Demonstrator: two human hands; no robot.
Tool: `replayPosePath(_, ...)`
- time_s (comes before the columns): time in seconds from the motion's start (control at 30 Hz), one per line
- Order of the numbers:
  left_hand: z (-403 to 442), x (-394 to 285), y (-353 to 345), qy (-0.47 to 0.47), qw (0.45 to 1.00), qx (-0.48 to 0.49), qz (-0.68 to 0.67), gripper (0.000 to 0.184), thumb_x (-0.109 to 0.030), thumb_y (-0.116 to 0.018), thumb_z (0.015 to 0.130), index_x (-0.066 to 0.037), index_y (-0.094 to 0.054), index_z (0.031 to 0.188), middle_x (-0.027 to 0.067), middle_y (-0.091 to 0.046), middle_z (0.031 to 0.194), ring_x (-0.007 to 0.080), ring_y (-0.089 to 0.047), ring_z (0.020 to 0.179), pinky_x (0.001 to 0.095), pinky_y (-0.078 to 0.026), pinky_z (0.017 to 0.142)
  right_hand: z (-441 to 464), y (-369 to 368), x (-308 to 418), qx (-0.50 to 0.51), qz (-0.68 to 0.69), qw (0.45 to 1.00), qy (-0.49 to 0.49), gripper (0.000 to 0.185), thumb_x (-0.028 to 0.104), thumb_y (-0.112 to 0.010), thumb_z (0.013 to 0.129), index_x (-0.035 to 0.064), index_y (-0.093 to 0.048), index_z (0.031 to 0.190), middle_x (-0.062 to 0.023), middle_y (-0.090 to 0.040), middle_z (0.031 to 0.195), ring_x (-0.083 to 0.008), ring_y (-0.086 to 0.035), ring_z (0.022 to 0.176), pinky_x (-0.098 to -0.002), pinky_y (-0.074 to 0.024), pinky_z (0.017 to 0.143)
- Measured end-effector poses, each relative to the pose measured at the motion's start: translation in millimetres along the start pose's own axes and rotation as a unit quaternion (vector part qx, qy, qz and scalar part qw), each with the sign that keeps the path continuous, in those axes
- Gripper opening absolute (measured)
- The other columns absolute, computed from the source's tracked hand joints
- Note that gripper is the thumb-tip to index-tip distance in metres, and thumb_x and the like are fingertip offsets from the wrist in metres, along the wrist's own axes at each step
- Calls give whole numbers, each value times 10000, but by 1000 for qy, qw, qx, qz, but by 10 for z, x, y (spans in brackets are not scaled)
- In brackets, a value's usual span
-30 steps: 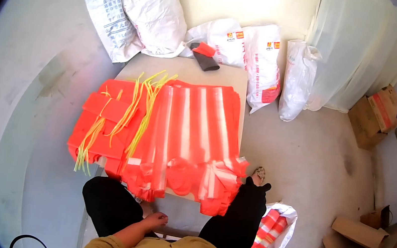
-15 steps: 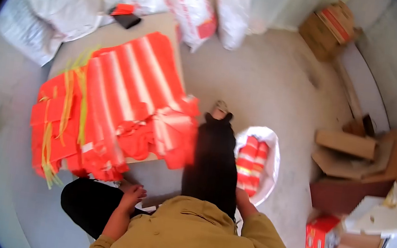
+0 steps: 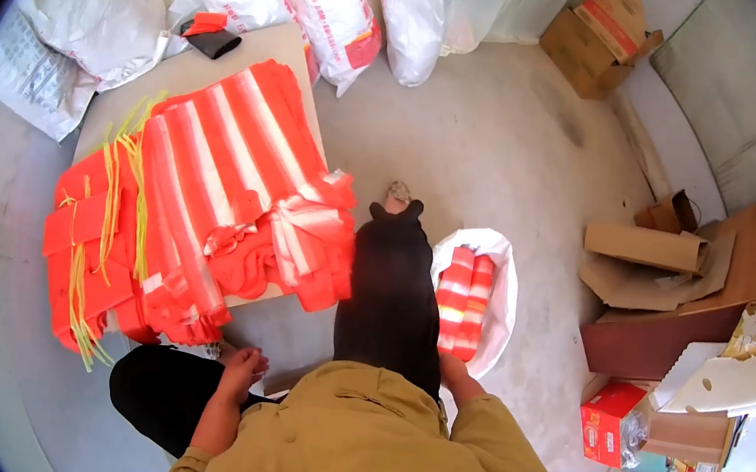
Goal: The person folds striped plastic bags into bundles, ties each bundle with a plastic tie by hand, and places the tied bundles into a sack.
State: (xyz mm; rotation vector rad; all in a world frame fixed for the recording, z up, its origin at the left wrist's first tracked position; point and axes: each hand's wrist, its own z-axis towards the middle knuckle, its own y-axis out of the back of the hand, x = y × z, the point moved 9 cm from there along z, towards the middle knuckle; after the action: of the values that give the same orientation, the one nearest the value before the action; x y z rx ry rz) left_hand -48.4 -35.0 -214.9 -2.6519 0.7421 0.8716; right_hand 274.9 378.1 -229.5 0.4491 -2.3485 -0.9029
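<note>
We see the rolls (image 3: 461,309) in the sack (image 3: 502,300) beside the right leg (image 3: 391,305), the right hand (image 3: 456,370) at its near edge with fingers hidden, so we cannot tell its opening or hold. The left hand (image 3: 244,371), half open and visibly holding nothing, is near the left leg (image 3: 161,394). We judge that a sideways tug on the soft sack could tip it and spill the rolls, while a leg knocking the overhanging sheets (image 3: 217,153) could drag them off the table (image 3: 280,49).

Striped sheets (image 3: 227,149): smooth, perhaps plastic | carton (image 3: 574,52): matt cardboard | trousers (image 3: 393,305): cloth
</note>
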Motion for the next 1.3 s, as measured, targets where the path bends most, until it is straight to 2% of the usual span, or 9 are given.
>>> replayPosePath(0.2,18,21,43,-14,1000,-7,9,414,-338,-591,1037,-89,-549,1365,79,-680,1208,208,-662,1069,362,-481,881,899,-404,-455,107,19,990,95,402,303,-639,945,48,-687,1252,-221,-701,1218,-380,-661,1156,-463,-510,987)
replayPosePath(0.27,8,-18,25,-17,1000,-13,18,412,-338,-589,1034,-89,-552,1361,74,-683,1197,204,-664,1064,356,-479,872,979,317,-228,42,-107,993,-6,394,315,-598,984,44,-693,1254,-247,-696,1210,-375,-668,1152,-465,-499,1009)
replayPosePath(0.33,29,-7,21,-27,999,-15,16,412,-347,-597,1026,-85,-566,1343,69,-687,1182,198,-666,1052,350,-477,865,1264,1117,74,-187,44,978,75,435,361,-549,1021,24,-679,1266,-230,-715,1192,-318,-661,1162,-429,-501,986)
replayPosePath(0.47,12,-49,-32,-37,999,-16,23,421,-372,-620,1007,-73,-595,1302,62,-692,1150,184,-667,1031,341,-473,851,812,2532,1313,-327,320,883,105,445,331,-494,1078,20,-586,1381,-157,-664,1306,-252,-613,1232,-358,-455,1057)
replayPosePath(0.6,61,-68,-55,-59,998,-24,28,433,-373,-650,986,-56,-615,1279,74,-703,1100,188,-688,978,345,-502,813,342,2894,2534,-418,168,859,244,391,183,-567,1025,-14,-578,1362,-206,-607,1369,-355,-571,1265,-429,-424,1109)
replayPosePath(0.67,89,-91,-52,-86,996,-23,27,432,-359,-663,980,-39,-622,1269,80,-707,1080,196,-696,951,343,-520,814,512,2528,2850,-349,-23,907,236,363,218,-632,962,4,-651,1256,-187,-668,1252,-394,-590,1180,-484,-441,1068)
replayPosePath(0.7,95,-97,-49,-98,995,-23,27,432,-352,-669,978,-31,-625,1263,83,-708,1069,201,-700,938,342,-529,815,331,2349,3293,-211,-205,938,184,332,277,-673,919,38,-706,1148,-157,-707,1151,-398,-601,1124,-507,-459,1019)
replayPosePath(0.8,116,-88,-45,-108,994,-30,11,431,-337,-681,973,-7,-632,1245,93,-709,1061,209,-704,912,331,-549,833,463,2320,3041,-336,-164,895,242,323,309,-674,923,51,-726,1110,-144,-716,1135,-376,-616,1118,-492,-473,1003)
replayPosePath(1.3,436,-86,-222,-152,984,-23,91,459,-433,-652,948,-14,-698,1129,87,-739,952,189,-695,822,352,-546,806,555,2436,2725,-339,-94,914,203,313,300,-662,930,43,-736,1093,-161,-718,1126,-370,-636,1087,-460,-498,979)
